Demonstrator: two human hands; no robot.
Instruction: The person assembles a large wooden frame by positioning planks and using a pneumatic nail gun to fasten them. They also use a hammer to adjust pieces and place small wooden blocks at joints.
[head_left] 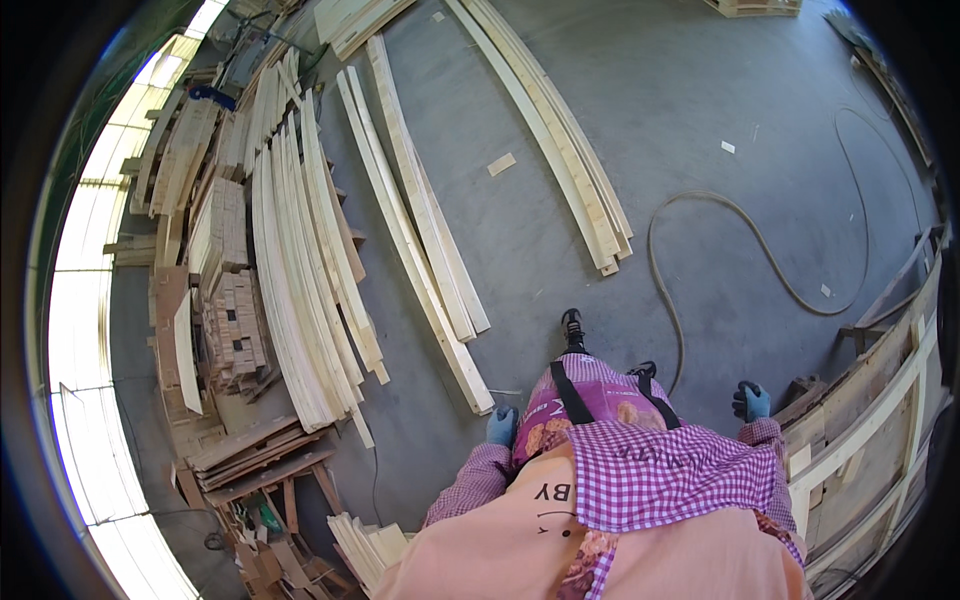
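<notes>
My left hand (pixel 503 425), in a blue glove, hangs beside my apron close to the near end of a long board (pixel 415 240) on the floor. Its fingers are mostly hidden from above, and a thin pale strip shows just beyond it; whether the hand touches that strip I cannot tell. On the other side, my right hand (pixel 752 401), in a blue glove with dark fingers, hangs with the fingers curled in and nothing visible in them. It is nearest to a wooden frame (pixel 860 450) at the right. One shoe (pixel 572 328) is stepped forward on the grey floor.
Stacked long boards (pixel 300 270) and piles of short wood blocks (pixel 232 325) line the left. More long boards (pixel 560 140) lie ahead. A hose (pixel 740 210) curves across the floor at the right. A small wood piece (pixel 501 164) lies between the boards.
</notes>
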